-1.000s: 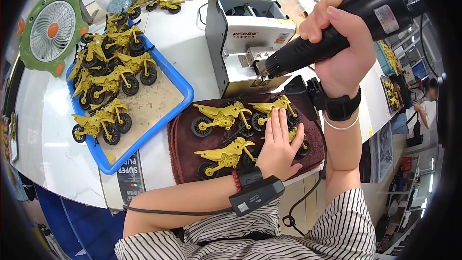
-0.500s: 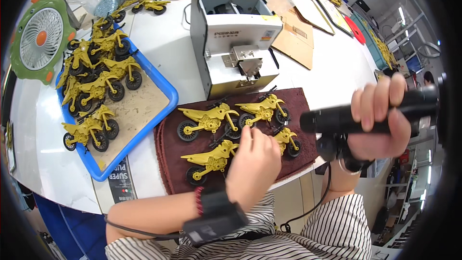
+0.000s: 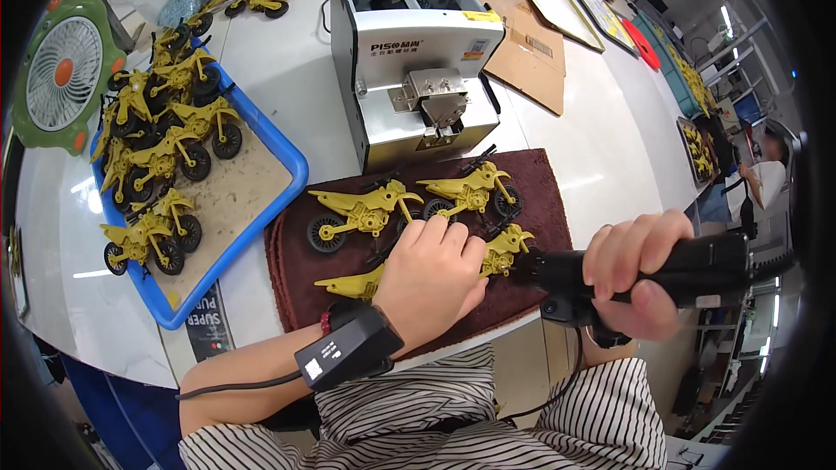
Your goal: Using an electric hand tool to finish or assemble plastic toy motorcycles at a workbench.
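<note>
Several yellow toy motorcycles with black wheels lie on a dark brown towel (image 3: 557, 200). My left hand (image 3: 435, 274) is curled over the rear of the lower right toy motorcycle (image 3: 507, 248), fingers closed on it and their tips hidden. It also partly covers the lower left toy motorcycle (image 3: 348, 285). My right hand (image 3: 636, 270) is wrapped around a black electric screwdriver (image 3: 679, 271), held level. The screwdriver's front end points left, close against the lower right motorcycle; whether it touches cannot be made out. Two more toy motorcycles, upper left (image 3: 366, 209) and upper right (image 3: 470, 187), lie behind.
A silver screw-feeding machine (image 3: 427, 78) stands behind the towel. On the left, a blue tray (image 3: 292, 152) holds piled toy motorcycles beside a green fan (image 3: 61, 74). Cardboard (image 3: 527, 61) lies at the back right. A cable hangs below the screwdriver. Another person (image 3: 766, 178) is far right.
My right hand has brought the screwdriver down and left to the lower right motorcycle. My left hand has shifted from the upper right motorcycle to the lower right one, closing over its rear.
</note>
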Demonstrator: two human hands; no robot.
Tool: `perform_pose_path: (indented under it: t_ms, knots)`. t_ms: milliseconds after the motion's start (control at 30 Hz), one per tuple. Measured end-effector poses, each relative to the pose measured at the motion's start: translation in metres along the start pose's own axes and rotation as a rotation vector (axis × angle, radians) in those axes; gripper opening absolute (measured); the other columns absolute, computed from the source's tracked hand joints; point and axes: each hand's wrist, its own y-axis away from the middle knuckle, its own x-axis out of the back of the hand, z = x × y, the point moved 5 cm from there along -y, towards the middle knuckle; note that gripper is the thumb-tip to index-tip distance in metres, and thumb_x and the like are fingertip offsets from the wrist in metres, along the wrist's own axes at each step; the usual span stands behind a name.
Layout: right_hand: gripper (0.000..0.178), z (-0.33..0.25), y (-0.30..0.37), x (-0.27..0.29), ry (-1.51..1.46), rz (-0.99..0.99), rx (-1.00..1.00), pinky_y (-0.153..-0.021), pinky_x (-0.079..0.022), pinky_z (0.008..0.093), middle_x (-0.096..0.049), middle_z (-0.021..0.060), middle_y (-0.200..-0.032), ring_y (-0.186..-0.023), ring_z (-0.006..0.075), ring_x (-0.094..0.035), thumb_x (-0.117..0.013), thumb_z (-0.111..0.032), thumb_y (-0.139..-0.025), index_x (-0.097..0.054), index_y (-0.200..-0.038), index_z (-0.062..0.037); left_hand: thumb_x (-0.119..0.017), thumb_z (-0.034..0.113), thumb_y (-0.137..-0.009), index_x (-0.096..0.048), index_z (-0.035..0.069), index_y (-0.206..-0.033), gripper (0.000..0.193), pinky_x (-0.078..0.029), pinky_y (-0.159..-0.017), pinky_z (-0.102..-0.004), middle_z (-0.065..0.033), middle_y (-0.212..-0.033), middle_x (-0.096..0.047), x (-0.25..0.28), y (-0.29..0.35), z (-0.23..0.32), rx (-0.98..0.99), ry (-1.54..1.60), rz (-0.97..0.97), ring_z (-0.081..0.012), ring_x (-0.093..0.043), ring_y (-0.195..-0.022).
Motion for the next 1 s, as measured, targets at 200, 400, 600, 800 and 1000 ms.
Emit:
perform_pose_path:
  t_ms: [200, 400, 600, 800, 1000]
  knots:
    - [0.026, 0.007, 0.004, 0.001, 0.038, -0.017, 0.047, -0.057, -0.047, 0.0311, -0.055, 0.0058, -0.065, -0.054, 0.0149, -0.053, -0.066, -0.002, -0.070, -0.047, -0.088, -0.0048, -0.070, 0.026, -0.068, -0.058, 0.002, -0.090, 0.035, -0.040, -0.069, -0.0331, -0.0058, -0.079, -0.051, -0.006, 0.000, 0.001, 0.029, -0.060, -0.009, -0.0221, -0.049, -0.078]
    - [0.024, 0.006, 0.000, -0.001, 0.069, -0.080, 0.038, -0.055, -0.047, 0.0296, -0.055, 0.0051, -0.065, -0.053, 0.0146, -0.054, -0.065, -0.002, -0.071, -0.048, -0.087, -0.0049, -0.070, 0.023, -0.068, -0.059, 0.001, -0.093, 0.035, -0.043, -0.070, -0.0311, -0.0061, -0.082, -0.051, -0.013, -0.001, 0.004, 0.004, 0.014, -0.004, -0.0209, -0.050, -0.078]
    - [0.023, 0.013, 0.003, 0.005, 0.020, -0.044, 0.070, -0.054, -0.048, 0.0296, -0.055, 0.0046, -0.065, -0.051, 0.0142, -0.053, -0.065, -0.002, -0.071, -0.048, -0.086, -0.0055, -0.070, 0.021, -0.069, -0.060, 0.000, -0.099, 0.038, -0.044, -0.067, -0.0300, -0.0060, -0.080, -0.050, -0.014, 0.000, 0.000, -0.004, 0.014, 0.003, -0.0200, -0.050, -0.077]
    - [0.024, 0.005, 0.000, -0.002, 0.102, -0.179, 0.078, -0.053, -0.049, 0.0289, -0.054, 0.0036, -0.064, -0.049, 0.0140, -0.054, -0.066, -0.003, -0.071, -0.047, -0.086, -0.0059, -0.070, 0.021, -0.068, -0.060, 0.000, -0.098, 0.038, -0.044, -0.067, -0.0298, -0.0063, -0.079, -0.049, -0.014, -0.003, 0.004, -0.022, 0.006, 0.007, -0.0201, -0.051, -0.076]
    - [0.025, 0.014, -0.001, 0.002, 0.073, -0.147, 0.080, -0.053, -0.049, 0.0285, -0.054, 0.0032, -0.065, -0.050, 0.0141, -0.055, -0.066, -0.003, -0.071, -0.046, -0.086, -0.0060, -0.070, 0.021, -0.068, -0.060, 0.000, -0.096, 0.037, -0.044, -0.067, -0.0299, -0.0065, -0.078, -0.049, -0.014, -0.001, 0.000, -0.014, -0.029, -0.001, -0.0204, -0.051, -0.076]
